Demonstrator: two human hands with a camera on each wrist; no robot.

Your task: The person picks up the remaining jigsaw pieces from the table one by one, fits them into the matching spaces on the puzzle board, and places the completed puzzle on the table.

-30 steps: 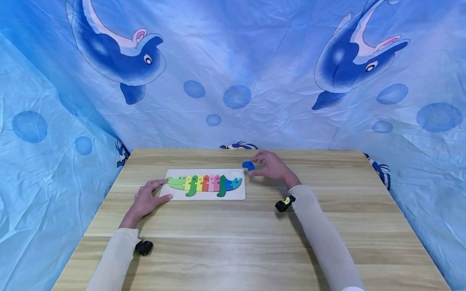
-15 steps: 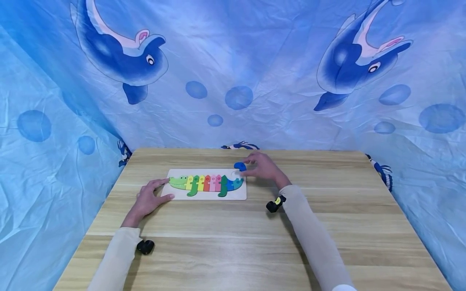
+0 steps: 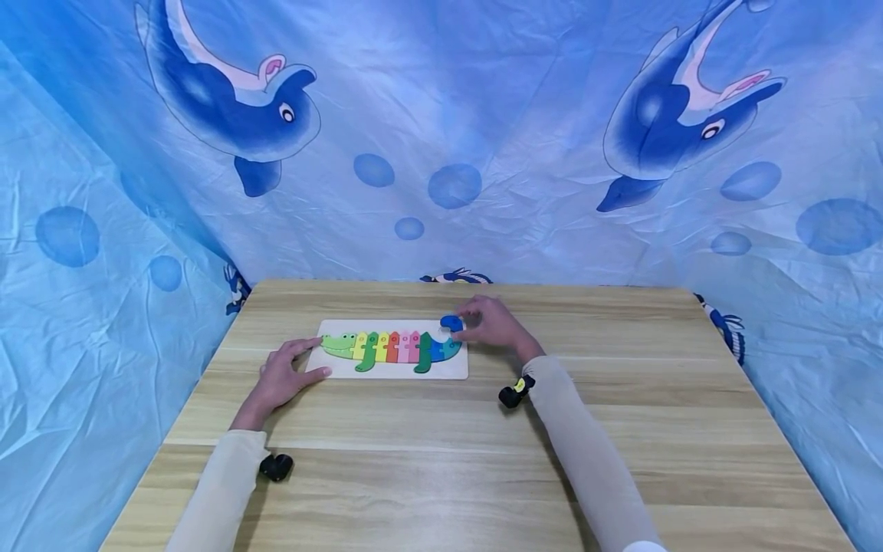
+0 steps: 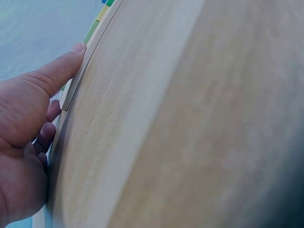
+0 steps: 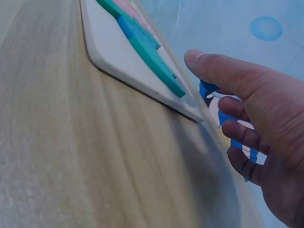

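Note:
A white puzzle board [image 3: 395, 372] lies on the table with a colourful crocodile made of several pieces set in it. My left hand [image 3: 279, 376] rests at the board's left end, thumb and fingers spread, touching it; the left wrist view shows the thumb on the edge. Between thumb and fingers, my right hand [image 3: 493, 325] pinches a curved blue puzzle piece [image 3: 451, 323] over the board's upper right corner, beside the bare round recess [image 3: 441, 334] above the tail. From the right wrist, the blue piece [image 5: 208, 87] is mostly hidden behind the thumb, above the board [image 5: 107, 52].
The wood-grain table [image 3: 428, 468] extends around the board. Behind it and at both sides hangs a blue curtain [image 3: 538, 230] printed with dolphins and bubbles. A black wrist camera sits on each sleeve.
My right hand has moved left and slightly nearer, carrying the blue puzzle piece from beyond the board's corner to over it. The left hand stays in place on the board.

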